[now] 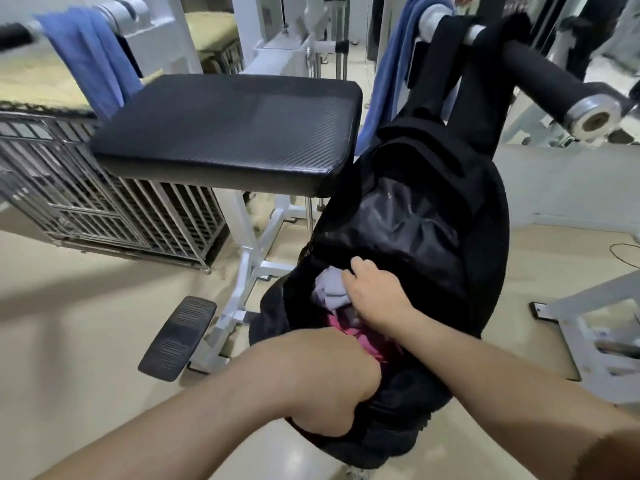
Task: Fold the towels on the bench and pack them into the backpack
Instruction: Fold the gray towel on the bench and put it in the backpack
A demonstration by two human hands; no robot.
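Observation:
A black backpack (415, 216) hangs by its straps from a padded bar at the right of the bench, its main compartment open toward me. Inside lie a white towel (327, 289) and a pink towel (349, 332). My right hand (375, 294) is down in the opening, fingers pressed on the white towel. My left hand (332, 382) grips the near black edge of the backpack opening, fingers curled and hidden behind it. The black padded bench (228, 129) has nothing on top. Blue towels hang over bars at the left (91, 58) and behind the backpack (394, 64).
A metal wire cage (104, 209) stands on the floor at the left. The white bench frame has a black footplate (178, 336). A padded roller bar with a metal end cap (595, 119) sticks out at the upper right. White machine frames (588, 323) sit at the right.

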